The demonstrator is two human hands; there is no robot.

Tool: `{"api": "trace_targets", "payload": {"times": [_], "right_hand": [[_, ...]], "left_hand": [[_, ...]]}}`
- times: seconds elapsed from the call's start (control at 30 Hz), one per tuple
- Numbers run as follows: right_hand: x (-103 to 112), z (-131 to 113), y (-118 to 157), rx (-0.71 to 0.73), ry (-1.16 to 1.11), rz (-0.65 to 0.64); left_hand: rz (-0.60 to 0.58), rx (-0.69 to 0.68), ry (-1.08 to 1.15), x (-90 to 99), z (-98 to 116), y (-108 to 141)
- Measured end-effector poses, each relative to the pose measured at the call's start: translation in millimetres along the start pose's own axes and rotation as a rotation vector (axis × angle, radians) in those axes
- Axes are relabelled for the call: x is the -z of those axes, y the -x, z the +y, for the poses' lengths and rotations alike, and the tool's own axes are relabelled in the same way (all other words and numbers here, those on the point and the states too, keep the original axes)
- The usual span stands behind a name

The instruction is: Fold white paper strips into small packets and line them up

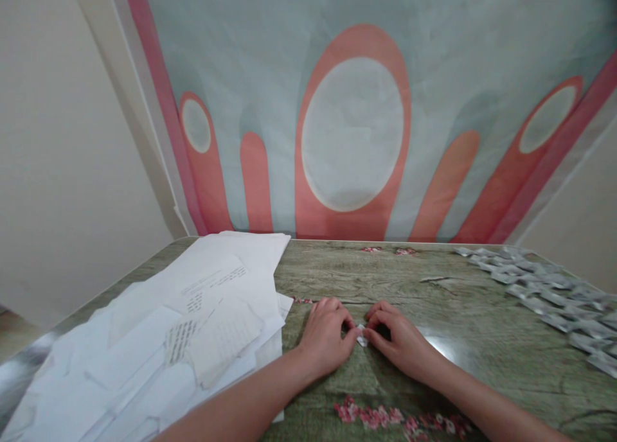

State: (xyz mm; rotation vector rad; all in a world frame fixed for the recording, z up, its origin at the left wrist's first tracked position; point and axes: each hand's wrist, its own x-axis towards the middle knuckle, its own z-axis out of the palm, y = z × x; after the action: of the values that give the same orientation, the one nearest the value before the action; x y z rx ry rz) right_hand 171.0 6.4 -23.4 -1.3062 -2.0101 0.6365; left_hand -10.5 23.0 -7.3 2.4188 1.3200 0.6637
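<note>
In the head view, the person's left hand (329, 334) and right hand (402, 340) faced each other over the desk (328, 265). Each grip was closed, thumb and fingertips pinching a small piece of white paper (362, 341) that sat between them, close to the desktop. Fingertips covered much of it, so its folds, if any, could not be made out. Working it well likely called for a light, even pinch from both sides, edges lined up before any hard pressing, and the desktop as firm backing. Loose sheets (154, 326) were heaped to the left; folded grey pieces (506, 278) lay in rows to the right, well apart from the fingers.
</note>
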Motion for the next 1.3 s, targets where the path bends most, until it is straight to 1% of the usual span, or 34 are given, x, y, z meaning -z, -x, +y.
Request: {"api": "trace_targets", "payload": {"times": [0.4,0.67,0.83,1.03,1.17,1.3], "right_hand": [[-3.0,5.5,-4.1,0.022,0.046,0.016],[-3.0,5.2,-4.7,-0.014,0.067,0.01],[-3.2,4.1,-4.4,-0.009,0.065,0.006],[-1.8,2.3,-3.3,0.013,0.067,0.001],[-1.0,1.1,0.4,0.046,0.075,0.001],[0.7,-1.6,4.9,0.122,0.156,0.013]], "left_hand": [[-0.012,0.012,-0.059,4.0,4.5,0.9],[-0.015,0.019,-0.031,1.6,3.9,0.5],[-0.033,-0.005,-0.006,2.1,5.8,0.2],[-0.023,-0.009,0.013,4.5,4.8,0.7],[-0.039,-0.078,-0.026,11.9,6.9,3.1],[-0.092,-0.201,-0.183,16.7,14.2,9.9]]}}
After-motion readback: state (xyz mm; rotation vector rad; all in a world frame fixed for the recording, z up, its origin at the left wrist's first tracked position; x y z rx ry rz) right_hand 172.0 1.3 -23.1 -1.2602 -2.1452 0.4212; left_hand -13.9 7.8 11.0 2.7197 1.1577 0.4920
